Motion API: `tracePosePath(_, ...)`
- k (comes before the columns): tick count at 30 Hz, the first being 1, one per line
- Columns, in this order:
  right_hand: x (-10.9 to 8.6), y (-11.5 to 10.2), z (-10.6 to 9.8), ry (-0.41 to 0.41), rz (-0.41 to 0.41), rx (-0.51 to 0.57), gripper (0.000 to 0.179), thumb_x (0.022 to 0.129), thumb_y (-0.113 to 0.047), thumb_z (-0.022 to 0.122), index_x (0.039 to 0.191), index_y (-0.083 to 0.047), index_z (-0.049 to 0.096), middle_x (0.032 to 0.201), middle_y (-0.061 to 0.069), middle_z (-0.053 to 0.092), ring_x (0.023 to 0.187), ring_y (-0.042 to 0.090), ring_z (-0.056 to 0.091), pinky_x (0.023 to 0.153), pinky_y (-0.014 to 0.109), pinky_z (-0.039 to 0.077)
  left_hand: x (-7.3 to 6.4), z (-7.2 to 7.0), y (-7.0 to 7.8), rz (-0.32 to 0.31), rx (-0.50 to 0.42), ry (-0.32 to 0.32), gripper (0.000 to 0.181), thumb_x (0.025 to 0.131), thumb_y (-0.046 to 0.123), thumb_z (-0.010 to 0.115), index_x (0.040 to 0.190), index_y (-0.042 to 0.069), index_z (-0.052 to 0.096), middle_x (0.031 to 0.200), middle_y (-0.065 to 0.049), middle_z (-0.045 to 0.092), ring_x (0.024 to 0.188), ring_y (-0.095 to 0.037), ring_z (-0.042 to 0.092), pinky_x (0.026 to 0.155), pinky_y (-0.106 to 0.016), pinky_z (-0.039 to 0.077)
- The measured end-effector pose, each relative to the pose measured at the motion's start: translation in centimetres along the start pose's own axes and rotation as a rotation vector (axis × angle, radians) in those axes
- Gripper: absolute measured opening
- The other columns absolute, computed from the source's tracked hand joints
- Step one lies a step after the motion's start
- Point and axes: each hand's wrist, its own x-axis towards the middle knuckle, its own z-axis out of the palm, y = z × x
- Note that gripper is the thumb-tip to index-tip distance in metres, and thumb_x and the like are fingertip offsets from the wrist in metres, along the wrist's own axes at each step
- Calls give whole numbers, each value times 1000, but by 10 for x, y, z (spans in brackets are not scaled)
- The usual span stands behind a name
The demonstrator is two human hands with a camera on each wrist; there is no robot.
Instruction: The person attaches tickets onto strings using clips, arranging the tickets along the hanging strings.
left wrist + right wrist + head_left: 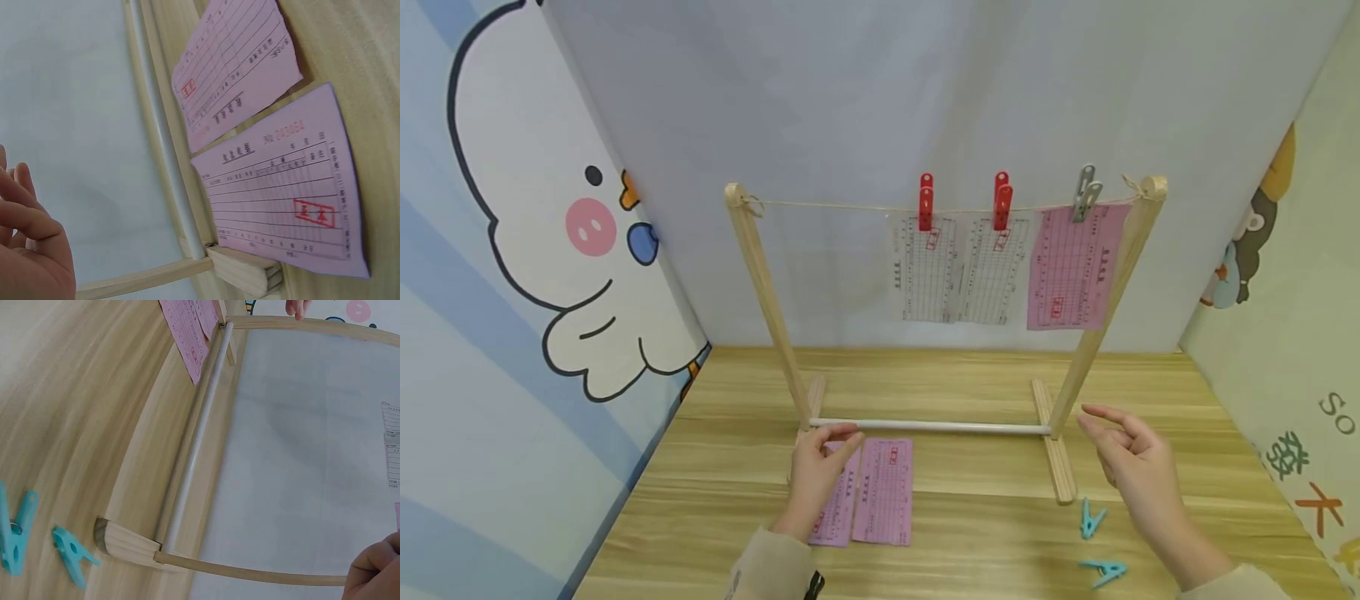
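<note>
Two pink printed slips (883, 492) lie side by side on the table, the left one partly covered by my left hand (817, 473) in the head view. That hand is raised, thumb and fingers loosely bent, holding nothing. My right hand (1141, 467), also holding nothing, is raised beside the right post, its fingers relaxed. Two turquoise clips (1092, 520) lie near it on the table. On the string (842, 205) hang two white slips (928, 275) under red clips (926, 207). A pink slip (1071, 271) hangs from a grey clip (1086, 196) at the right end.
The wooden rack (767, 300) stands on the table (970, 525), with a white bar (932, 427) low between its posts. A pale backdrop (820, 108) rises behind it. Cartoon-printed panels flank both sides, with a white bird (527, 183) on the left.
</note>
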Motion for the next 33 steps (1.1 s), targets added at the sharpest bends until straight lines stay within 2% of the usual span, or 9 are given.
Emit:
tracePosePath(6,-12,22,-4,41,62,-33,20,100,-16,59,105,-34,65,50,-12,37,42,17,24,41,35,18,-9,4,-13,-27,26,-31,27,87,18,75,109,4,71,102,-10,72,61,-6,43,51,-17,36)
tracePosePath(13,-27,41,-5,42,170,-109,12,101,-24,58,108,-35,60,51,-12,36,41,4,30,37,25,27,-18,10,-29,-52,57,-104,30,88,19,74,114,5,69,107,-10,72,63,-9,47,52,-17,40)
tracePosePath(15,-29,45,-4,46,201,-151,13,101,-28,59,114,-27,60,51,-12,36,42,4,29,40,24,30,-20,12,-33,-44,71,-108,31,88,20,74,115,4,69,107,-10,72,64,-9,48,53,-18,41)
tracePosePath(18,-33,53,-3,33,229,-233,32,101,-30,58,126,-11,58,51,-11,34,42,2,29,51,24,38,-23,14,-38,-54,85,-117,33,87,21,74,115,5,69,109,-10,72,66,-10,49,55,-19,41)
tracePosePath(21,-37,62,-2,20,249,-280,47,100,-30,59,133,2,53,53,-10,31,42,3,28,58,27,39,-28,16,-42,-65,87,-130,34,87,22,75,116,5,69,110,-11,72,68,-11,48,57,-19,41)
tracePosePath(25,-44,74,-3,26,293,-301,49,99,-33,60,133,2,54,54,-9,32,42,3,26,47,23,36,-32,18,-44,-63,71,-142,35,87,19,74,117,2,68,114,-15,71,72,-15,53,60,-22,45)
tracePosePath(27,-47,78,-4,23,328,-304,50,99,-35,60,133,1,54,54,-9,34,42,3,27,43,20,32,-33,19,-45,-57,84,-139,35,87,19,74,117,2,68,117,-15,70,83,-22,60,68,-26,50)
tracePosePath(29,-50,83,-6,12,359,-312,52,99,-37,60,134,1,53,54,-9,35,42,3,27,40,18,30,-34,22,-47,-52,94,-133,34,86,19,75,116,3,68,117,-15,70,97,-30,64,80,-36,54)
tracePosePath(33,-59,95,-9,9,371,-329,52,100,-34,59,134,4,52,52,-9,34,41,3,30,42,17,32,-37,27,-54,-39,97,-141,35,85,18,76,115,3,68,118,-14,70,120,-40,58,100,-56,45)
